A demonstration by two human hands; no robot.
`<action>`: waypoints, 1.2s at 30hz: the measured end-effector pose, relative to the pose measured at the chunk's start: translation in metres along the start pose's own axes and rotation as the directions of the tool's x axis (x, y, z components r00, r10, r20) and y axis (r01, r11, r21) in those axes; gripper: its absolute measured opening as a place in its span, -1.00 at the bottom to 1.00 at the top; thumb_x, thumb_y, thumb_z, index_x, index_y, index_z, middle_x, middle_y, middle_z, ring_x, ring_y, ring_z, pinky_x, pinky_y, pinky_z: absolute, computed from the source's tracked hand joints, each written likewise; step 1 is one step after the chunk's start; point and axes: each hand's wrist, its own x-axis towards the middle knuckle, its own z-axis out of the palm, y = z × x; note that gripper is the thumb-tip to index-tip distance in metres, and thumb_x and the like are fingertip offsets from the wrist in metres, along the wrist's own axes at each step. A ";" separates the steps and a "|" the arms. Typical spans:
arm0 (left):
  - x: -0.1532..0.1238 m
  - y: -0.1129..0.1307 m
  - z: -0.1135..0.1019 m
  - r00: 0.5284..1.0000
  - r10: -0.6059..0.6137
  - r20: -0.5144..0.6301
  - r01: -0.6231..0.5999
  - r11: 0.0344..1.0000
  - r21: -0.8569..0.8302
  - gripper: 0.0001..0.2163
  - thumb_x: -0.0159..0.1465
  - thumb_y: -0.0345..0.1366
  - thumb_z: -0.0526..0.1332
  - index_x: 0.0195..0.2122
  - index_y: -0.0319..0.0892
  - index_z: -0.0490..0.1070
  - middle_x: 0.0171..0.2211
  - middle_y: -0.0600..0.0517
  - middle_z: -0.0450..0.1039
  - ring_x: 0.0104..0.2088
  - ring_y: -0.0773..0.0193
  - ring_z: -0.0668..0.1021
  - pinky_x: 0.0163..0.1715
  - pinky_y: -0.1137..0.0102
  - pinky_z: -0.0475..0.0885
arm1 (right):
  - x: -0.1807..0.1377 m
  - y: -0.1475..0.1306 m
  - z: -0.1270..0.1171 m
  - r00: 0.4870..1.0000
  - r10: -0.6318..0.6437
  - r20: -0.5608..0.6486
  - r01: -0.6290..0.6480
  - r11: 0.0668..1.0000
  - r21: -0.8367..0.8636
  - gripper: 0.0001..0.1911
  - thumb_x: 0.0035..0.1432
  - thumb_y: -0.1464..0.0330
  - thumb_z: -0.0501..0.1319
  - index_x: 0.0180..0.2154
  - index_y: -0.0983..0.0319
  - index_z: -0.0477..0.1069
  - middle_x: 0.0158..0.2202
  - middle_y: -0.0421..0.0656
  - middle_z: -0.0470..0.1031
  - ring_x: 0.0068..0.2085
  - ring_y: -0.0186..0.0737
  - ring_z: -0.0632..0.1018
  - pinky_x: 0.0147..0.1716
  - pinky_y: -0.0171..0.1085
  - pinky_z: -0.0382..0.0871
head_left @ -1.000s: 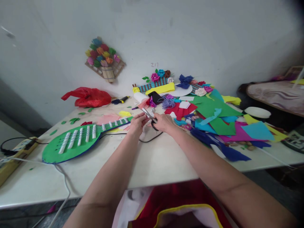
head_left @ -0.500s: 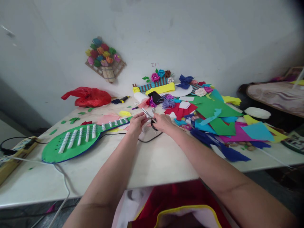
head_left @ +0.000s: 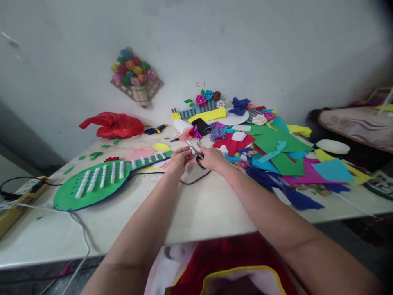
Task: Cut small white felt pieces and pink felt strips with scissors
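Note:
My right hand [head_left: 212, 159] is closed around the black handles of a pair of scissors [head_left: 194, 150], whose metal blades point away and to the left. Close beside the blades, my left hand [head_left: 181, 159] is closed in a pinch. A bit of white shows by its fingertips, too small and partly hidden to make out. Just left of that hand ends the neck of a green paper guitar [head_left: 101, 176] with white rolled strips across it and a blue edge.
Coloured paper sheets [head_left: 276, 141] cover the right side of the table. Behind my hands lie a phone [head_left: 200, 125], purple yarn [head_left: 217, 133] and a yellow paper strip [head_left: 208, 115]. A red plastic bag [head_left: 118, 125] and a power strip [head_left: 27, 198] are at the left.
The scissors and my right hand have shifted slightly right, with the blades tilted a little differently. My left hand has also moved slightly right. The other things stay put.

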 end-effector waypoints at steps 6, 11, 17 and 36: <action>-0.001 0.002 0.002 1.000 0.006 -0.016 -0.007 1.000 -0.030 -0.81 -0.11 -0.57 0.27 -0.44 -0.31 0.37 -0.59 0.05 0.41 -0.57 0.38 0.49 -0.46 0.45 0.47 | 0.002 0.000 0.004 1.000 0.024 -0.013 -0.024 0.999 0.027 -0.49 -0.01 -0.07 0.09 -0.18 0.17 0.38 -0.25 -0.07 0.54 -0.18 -0.09 0.52 -0.28 -0.27 0.28; 0.000 0.003 0.001 0.999 0.008 -0.040 -0.010 0.999 -0.033 -0.81 -0.10 -0.58 0.27 -0.44 -0.31 0.37 -0.58 0.06 0.40 -0.56 0.38 0.49 -0.43 0.42 0.48 | 0.004 -0.002 0.009 0.999 0.028 -0.026 -0.026 0.999 0.043 -0.50 0.00 -0.05 0.10 -0.19 0.18 0.39 -0.27 -0.06 0.54 -0.18 -0.08 0.52 -0.28 -0.26 0.28; -0.001 0.004 0.002 0.999 0.010 -0.037 -0.010 1.000 -0.024 -0.82 -0.09 -0.58 0.27 -0.43 -0.31 0.37 -0.58 0.06 0.40 -0.57 0.39 0.49 -0.45 0.44 0.48 | 0.003 -0.005 0.007 1.000 0.029 -0.010 -0.028 0.999 0.036 -0.51 0.01 -0.04 0.11 -0.18 0.19 0.39 -0.25 -0.04 0.54 -0.17 -0.08 0.52 -0.26 -0.27 0.27; -0.004 0.002 0.005 1.000 0.000 -0.017 0.000 1.000 -0.023 -0.82 -0.12 -0.55 0.27 -0.45 -0.31 0.40 -0.60 0.02 0.44 -0.60 0.35 0.49 -0.59 0.49 0.35 | 0.005 0.002 0.009 0.998 0.067 -0.011 -0.065 0.987 0.144 -0.47 -0.04 -0.11 0.09 -0.22 0.16 0.41 -0.28 -0.10 0.55 -0.19 -0.12 0.52 -0.32 -0.30 0.26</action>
